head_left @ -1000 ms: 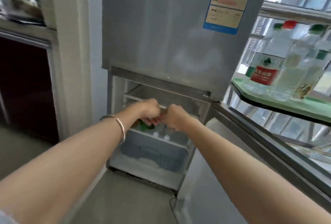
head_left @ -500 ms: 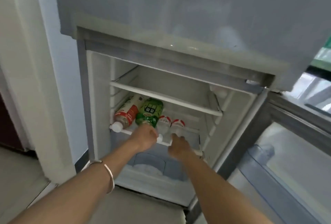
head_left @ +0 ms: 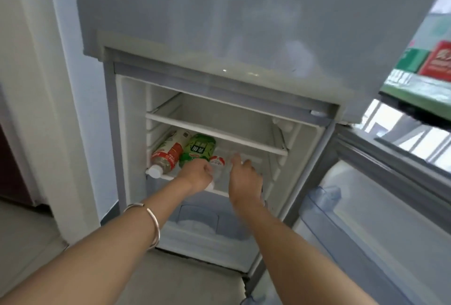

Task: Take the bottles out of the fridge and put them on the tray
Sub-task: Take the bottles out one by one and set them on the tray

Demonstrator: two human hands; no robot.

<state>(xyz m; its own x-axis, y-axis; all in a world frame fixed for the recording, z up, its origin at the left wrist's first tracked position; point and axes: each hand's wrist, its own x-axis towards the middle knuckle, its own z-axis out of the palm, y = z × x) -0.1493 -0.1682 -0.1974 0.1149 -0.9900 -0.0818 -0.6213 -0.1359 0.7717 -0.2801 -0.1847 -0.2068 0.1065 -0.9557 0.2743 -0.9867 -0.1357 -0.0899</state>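
Several bottles lie on the lower shelf (head_left: 246, 192) of the open fridge. A red-labelled bottle (head_left: 168, 156) with a white cap is at the left, a green-labelled bottle (head_left: 199, 151) lies beside it, and a clear bottle (head_left: 217, 162) with a red-and-white label comes after that. My left hand (head_left: 196, 177) is curled over the neck end of the green-labelled bottle, hiding its cap. My right hand (head_left: 244, 175) reaches over another clear bottle, fingers stretched out, and hides most of it. The green tray (head_left: 415, 96) shows at the upper right with labelled bottles (head_left: 436, 63) on it.
The upper shelf (head_left: 214, 131) holds nothing I can see. A crisper drawer (head_left: 197, 221) sits under the bottle shelf. The fridge door (head_left: 366, 207) hangs open to the right. The closed freezer door (head_left: 219, 24) is above, and a white wall (head_left: 36, 85) stands to the left.
The view has tilted down and closed in on the shelf. My right hand has moved forward onto the right-hand clear bottle. My left hand has stayed at the green-labelled bottle's neck.
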